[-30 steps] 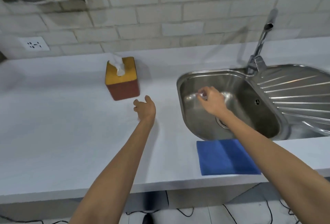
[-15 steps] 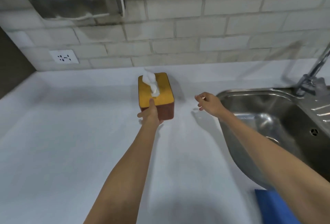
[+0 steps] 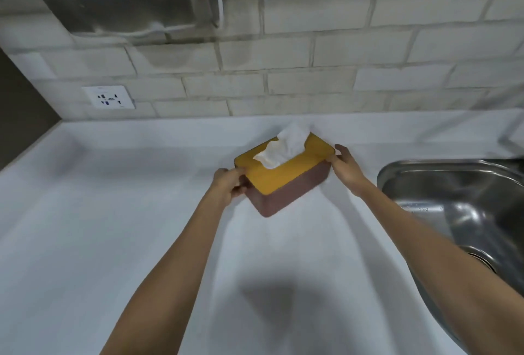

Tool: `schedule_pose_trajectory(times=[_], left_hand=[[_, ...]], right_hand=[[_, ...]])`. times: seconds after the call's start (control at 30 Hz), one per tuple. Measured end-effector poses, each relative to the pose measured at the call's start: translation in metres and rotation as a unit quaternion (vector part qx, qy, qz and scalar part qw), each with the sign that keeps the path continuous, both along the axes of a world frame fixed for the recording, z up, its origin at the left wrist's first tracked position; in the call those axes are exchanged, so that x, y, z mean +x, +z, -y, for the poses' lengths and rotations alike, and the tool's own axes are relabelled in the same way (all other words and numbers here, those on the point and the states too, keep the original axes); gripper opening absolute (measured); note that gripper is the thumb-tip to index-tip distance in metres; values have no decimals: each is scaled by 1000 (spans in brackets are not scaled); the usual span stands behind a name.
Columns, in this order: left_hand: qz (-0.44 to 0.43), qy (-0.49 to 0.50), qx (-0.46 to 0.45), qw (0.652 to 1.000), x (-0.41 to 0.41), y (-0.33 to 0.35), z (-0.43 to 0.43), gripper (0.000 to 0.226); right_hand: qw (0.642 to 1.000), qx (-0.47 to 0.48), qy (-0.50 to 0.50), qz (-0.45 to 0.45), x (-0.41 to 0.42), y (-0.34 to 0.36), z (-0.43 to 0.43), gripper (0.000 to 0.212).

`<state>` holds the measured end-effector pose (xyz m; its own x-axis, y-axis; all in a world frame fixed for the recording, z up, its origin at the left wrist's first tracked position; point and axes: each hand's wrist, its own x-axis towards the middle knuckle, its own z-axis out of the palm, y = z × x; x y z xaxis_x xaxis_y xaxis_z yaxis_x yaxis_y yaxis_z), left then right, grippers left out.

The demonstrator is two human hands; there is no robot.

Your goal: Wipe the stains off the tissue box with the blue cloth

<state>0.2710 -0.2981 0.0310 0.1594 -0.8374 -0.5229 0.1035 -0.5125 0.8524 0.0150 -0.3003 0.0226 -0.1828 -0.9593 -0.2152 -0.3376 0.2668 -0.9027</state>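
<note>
Tissue box [image 3: 286, 177] between both hands, turned at angle on white counter [image 3: 113, 227], yellow lid up, white tissue [image 3: 283, 146] poking out. Left hand [image 3: 228, 186] clasps near-left end, fingers curled round corner. Right hand [image 3: 347, 166] pressed flat against far-right end, fingers extended. Steel sink [image 3: 453, 199] right of right forearm. Wall socket [image 3: 109, 97] beyond left hand. Blue cloth out of frame.
</note>
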Motion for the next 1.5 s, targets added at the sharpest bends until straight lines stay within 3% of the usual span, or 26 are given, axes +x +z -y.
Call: schedule_pose_trajectory(times=[0.07,0.2,0.5,0.7,1.23,1.37,1.5], left_hand=[[-31,33,-38,998,1,6,22,61],[-76,40,-48,995,-2,14,54,58],[41,-8,-78,996,5,17,92,66],[73,-15,-95,993,7,19,103,70],[65,-40,-114,991,15,17,107,76],[143,-49,-153,977,14,18,94,72],[267,-66,-223,935,9,27,68,64]], right_hand=[[1000,-9,3,-10,4,-2,7,57],[1000,-18,-5,-23,6,-8,17,59],[998,-57,-19,-10,17,-21,24,67],[998,-55,-19,-28,27,-21,31,71],[998,-52,-8,-40,39,-17,36,75],[999,-18,-20,-48,40,-13,25,87],[996,-6,-23,-81,34,-3,6,81]])
